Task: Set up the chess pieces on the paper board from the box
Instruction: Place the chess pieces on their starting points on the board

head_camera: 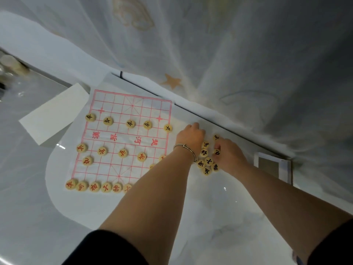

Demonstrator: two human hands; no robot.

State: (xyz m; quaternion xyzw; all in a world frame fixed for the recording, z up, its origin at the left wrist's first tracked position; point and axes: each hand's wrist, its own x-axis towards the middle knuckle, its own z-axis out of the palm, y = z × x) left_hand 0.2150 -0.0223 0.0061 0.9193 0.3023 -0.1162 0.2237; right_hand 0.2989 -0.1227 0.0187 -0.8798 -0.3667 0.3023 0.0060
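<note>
The paper board with its red grid lies on the white table. Red pieces line its near edge, with a row of red soldiers above them. Black soldiers form a row on the far half. A loose pile of black-lettered pieces sits just right of the board. My left hand, wearing a bracelet, is at the pile's left with its fingers curled under; anything beneath them is hidden. My right hand pinches one black piece at the pile's right side.
A white card or lid lies left of the board. A white-rimmed box sits at the right by the table edge. A sheer curtain hangs behind the table. Blurred jars stand at the far left.
</note>
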